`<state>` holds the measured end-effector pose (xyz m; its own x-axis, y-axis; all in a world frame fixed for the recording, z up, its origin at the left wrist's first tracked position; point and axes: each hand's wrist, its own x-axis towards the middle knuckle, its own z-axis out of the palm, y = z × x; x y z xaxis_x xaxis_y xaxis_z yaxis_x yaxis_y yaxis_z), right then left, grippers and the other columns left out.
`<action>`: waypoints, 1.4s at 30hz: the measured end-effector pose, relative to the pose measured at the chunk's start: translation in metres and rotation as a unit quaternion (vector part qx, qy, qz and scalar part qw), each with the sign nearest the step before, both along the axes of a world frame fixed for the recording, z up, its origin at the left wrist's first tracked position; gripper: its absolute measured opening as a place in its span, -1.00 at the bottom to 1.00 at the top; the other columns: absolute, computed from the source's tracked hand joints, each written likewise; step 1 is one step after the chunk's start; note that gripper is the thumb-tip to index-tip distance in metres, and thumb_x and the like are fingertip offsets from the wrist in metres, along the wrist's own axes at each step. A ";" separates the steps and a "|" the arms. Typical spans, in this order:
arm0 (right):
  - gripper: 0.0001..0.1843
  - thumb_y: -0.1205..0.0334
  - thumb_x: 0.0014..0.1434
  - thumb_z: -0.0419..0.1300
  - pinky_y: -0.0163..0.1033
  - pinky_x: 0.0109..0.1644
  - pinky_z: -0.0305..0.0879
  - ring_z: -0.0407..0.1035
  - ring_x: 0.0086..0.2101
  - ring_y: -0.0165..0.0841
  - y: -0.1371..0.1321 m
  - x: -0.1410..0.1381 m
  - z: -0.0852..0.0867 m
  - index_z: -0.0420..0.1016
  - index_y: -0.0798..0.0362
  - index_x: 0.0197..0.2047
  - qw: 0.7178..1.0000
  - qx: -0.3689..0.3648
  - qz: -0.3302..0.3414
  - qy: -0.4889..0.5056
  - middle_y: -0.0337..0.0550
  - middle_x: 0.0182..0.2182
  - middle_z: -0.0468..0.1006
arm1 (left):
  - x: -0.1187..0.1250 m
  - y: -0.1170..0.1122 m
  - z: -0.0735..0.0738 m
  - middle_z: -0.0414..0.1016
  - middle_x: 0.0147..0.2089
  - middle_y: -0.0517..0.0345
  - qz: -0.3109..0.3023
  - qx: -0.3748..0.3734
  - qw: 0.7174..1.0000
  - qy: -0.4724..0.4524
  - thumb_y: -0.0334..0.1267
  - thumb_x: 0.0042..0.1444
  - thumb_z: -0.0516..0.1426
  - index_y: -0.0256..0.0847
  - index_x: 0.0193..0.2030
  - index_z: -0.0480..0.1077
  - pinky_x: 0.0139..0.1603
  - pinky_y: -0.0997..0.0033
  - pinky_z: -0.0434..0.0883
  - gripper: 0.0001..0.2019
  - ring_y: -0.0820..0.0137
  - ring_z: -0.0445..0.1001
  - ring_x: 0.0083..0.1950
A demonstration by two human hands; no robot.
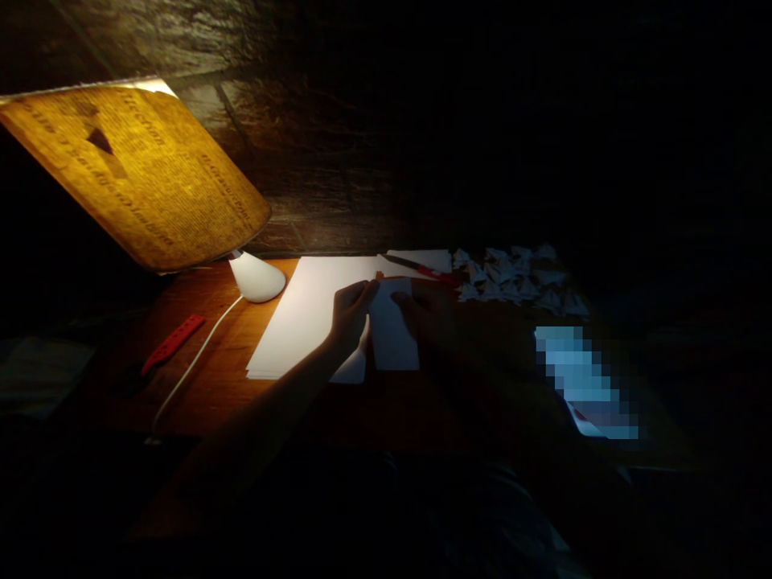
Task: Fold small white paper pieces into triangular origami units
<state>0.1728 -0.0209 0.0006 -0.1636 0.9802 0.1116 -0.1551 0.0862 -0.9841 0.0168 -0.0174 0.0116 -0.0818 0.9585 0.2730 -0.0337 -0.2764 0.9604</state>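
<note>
Between my two hands a narrow rectangular piece of white paper [393, 334] is held up over the table. My left hand [351, 310] pinches its upper left edge, thumb against the fingers. On the other side my right hand [422, 310], deep in shadow, grips the paper with its thumb laid across the front; its other fingers are hidden or too dark to see. Just left of and beneath my left hand lies a stack of white paper sheets [307, 314].
A lamp with a printed shade [145, 177] and white base [258, 277] lights the left side. A red-handled tool [174, 344] lies beside its cord [196, 360]. Behind my hands are scissors or a knife [416, 267], folded paper pieces [512, 277] and, nearer, a lit phone [585, 382].
</note>
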 end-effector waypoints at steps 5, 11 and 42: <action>-0.64 -0.12 0.13 0.36 -0.22 -0.35 0.33 0.43 -0.39 -0.31 -0.001 -0.001 0.001 0.61 0.05 -0.34 0.999 0.008 -0.043 0.007 -0.16 -0.41 0.58 | 0.001 0.000 -0.002 0.08 -0.59 0.33 -0.006 0.010 1.000 0.020 0.26 0.12 0.30 -0.20 -0.59 0.23 -0.57 0.49 0.04 -0.39 0.56 0.06 -0.56; -0.64 -0.11 0.12 0.35 -0.19 -0.32 0.37 0.45 -0.39 -0.29 -0.003 -0.002 0.003 0.62 0.05 -0.31 1.000 -0.011 -0.012 0.013 -0.15 -0.41 0.60 | -0.001 -0.001 -0.003 0.14 -0.58 0.30 0.027 0.036 0.999 0.026 0.24 0.15 0.29 -0.21 -0.59 0.27 -0.56 0.48 0.04 -0.40 0.54 0.10 -0.53; -0.48 -0.22 0.00 0.43 -0.27 -0.46 0.18 0.18 -0.52 -0.44 0.004 0.002 0.005 0.34 0.01 -0.54 0.995 -0.014 -0.072 0.062 -0.32 -0.59 0.30 | 0.001 -0.001 -0.001 0.16 -0.59 0.32 -0.058 -0.020 0.998 0.012 0.19 -0.02 0.39 -0.22 -0.58 0.26 -0.55 0.53 0.06 -0.43 0.56 0.12 -0.54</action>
